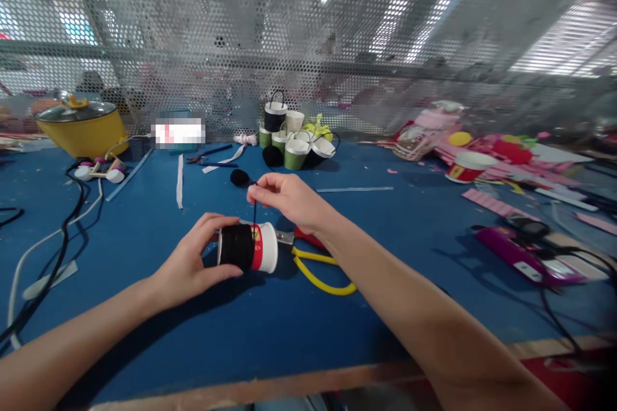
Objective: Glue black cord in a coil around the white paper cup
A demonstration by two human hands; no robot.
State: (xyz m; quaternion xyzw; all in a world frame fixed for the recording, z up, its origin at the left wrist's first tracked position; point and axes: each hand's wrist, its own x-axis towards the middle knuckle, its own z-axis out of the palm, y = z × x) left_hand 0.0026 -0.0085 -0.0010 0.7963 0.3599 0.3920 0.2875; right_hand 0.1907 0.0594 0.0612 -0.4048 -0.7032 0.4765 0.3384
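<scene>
My left hand [195, 263] grips a paper cup [268, 248] that lies on its side, its rim to the right. Black cord [236, 246] is wound round the cup's base half; a red band shows beside the winding. Above the cup, my right hand [277, 196] pinches a black strand [255, 212] that runs up taut from the winding. A ball of black cord [240, 178] sits just beyond my right fingertips. Scissors with red and yellow handles [321, 279] lie beside the cup's rim, partly under my right forearm.
Several small cord-wrapped cups [295, 153] stand at the back, by a perforated metal screen [222, 26]. A yellow pot [87, 131] and cables [67, 231] are at left. On the right lie a purple power bank [525, 255], a red-and-white cup [468, 167] and pink scraps.
</scene>
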